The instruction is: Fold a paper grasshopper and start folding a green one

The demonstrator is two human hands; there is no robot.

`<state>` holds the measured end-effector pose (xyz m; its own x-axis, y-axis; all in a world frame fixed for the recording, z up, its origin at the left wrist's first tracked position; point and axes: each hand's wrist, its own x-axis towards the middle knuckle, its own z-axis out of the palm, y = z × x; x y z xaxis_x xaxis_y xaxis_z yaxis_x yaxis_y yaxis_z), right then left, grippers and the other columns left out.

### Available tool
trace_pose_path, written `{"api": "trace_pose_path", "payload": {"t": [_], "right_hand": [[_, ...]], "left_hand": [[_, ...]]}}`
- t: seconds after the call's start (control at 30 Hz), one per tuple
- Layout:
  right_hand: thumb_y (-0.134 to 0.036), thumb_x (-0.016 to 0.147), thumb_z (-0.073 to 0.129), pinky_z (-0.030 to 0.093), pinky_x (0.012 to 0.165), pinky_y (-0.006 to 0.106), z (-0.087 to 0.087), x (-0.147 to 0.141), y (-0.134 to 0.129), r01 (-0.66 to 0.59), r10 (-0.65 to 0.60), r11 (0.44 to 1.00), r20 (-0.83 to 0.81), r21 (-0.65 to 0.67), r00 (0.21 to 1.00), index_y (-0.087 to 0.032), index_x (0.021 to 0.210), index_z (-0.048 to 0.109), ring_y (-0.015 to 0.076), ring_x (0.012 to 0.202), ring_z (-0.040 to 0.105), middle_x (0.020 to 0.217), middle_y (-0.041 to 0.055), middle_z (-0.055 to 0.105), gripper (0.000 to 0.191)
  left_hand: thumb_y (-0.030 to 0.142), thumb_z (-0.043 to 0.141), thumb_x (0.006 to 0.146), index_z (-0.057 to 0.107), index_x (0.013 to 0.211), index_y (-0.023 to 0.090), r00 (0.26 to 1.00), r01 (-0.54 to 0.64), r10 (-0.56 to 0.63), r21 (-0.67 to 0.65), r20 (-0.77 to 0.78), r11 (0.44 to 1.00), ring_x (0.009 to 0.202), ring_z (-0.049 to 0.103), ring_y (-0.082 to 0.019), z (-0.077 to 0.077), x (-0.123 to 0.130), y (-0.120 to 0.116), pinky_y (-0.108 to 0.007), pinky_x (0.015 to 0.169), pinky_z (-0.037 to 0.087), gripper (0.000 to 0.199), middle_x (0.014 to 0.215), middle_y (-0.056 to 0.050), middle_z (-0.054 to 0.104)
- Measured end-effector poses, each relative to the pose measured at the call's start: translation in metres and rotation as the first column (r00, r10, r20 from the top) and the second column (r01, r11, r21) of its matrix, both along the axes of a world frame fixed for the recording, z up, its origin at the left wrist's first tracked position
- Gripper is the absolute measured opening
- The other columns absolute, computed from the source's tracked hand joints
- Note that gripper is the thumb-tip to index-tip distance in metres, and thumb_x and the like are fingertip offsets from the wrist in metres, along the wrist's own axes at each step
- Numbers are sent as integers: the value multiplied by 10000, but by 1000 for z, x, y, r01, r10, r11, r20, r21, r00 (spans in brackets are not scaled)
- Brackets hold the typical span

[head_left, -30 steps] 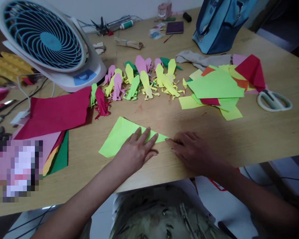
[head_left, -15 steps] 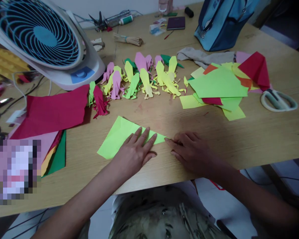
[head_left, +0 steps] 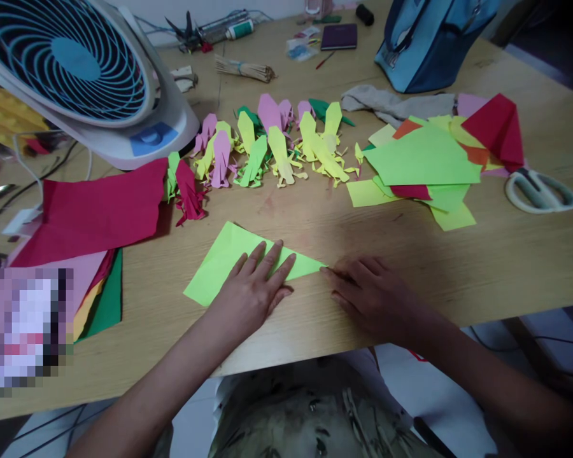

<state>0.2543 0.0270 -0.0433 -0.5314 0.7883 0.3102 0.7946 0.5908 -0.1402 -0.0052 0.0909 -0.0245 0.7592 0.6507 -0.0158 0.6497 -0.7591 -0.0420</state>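
A folded light-green paper (head_left: 214, 261) lies flat on the wooden table, wide at its left end and narrowing to a point on the right. My left hand (head_left: 255, 283) rests on its middle with the fingers spread, pressing it down. At the pointed right tip is my right hand (head_left: 370, 292), its fingers curled and the index fingertip touching the tip. Folded and cut paper figures (head_left: 279, 152) in yellow, pink, green and red stand in a cluster beyond the paper.
Left are a fan (head_left: 90, 76), red paper (head_left: 100, 210) and stacked coloured sheets (head_left: 107, 299). To the right lie green and yellow papers (head_left: 423, 156) and scissors (head_left: 539, 191). Behind are a blue bag (head_left: 420, 57), grey cloth (head_left: 396, 105) and a stick bundle (head_left: 243, 68).
My left hand has slid slightly left along the paper, baring more of its narrow right part. The right hand stays at the tip. The view has shifted a little.
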Motion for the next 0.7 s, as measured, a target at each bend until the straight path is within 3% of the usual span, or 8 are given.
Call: {"api": "trace_pose_path", "payload": {"t": [0.27, 0.43, 0.7], "right_hand": [[-262, 974, 499, 448, 844, 439, 2, 0, 1, 6, -5, 1000, 12, -31, 1000, -118, 1265, 618, 269, 950, 542, 1085, 140, 633, 346], [-272, 967, 516, 440, 848, 438, 1, -1, 1, 7, -7, 1000, 22, -24, 1000, -120, 1262, 616, 273, 957, 538, 1085, 135, 628, 347], [-298, 977, 496, 428, 850, 440, -1, 0, 2, 7, -7, 1000, 32, -27, 999, -126, 1260, 607, 272, 954, 528, 1090, 131, 619, 349]], "left_hand": [[328, 432, 1029, 470, 1465, 149, 1000, 20, -20, 3, 15, 1000, 1446, 381, -370, 3, 0, 2, -561, 1072, 475, 473, 1603, -180, 319], [303, 443, 1025, 434, 1492, 179, 1000, 10, -10, -9, 29, 1000, 1450, 381, -355, 4, -1, 1, -555, 1095, 458, 484, 1617, -159, 299], [188, 493, 989, 402, 1513, 258, 999, 31, -30, -28, 30, 999, 1500, 251, -400, 3, -2, 0, -615, 1087, 437, 537, 1641, -152, 246]]}}
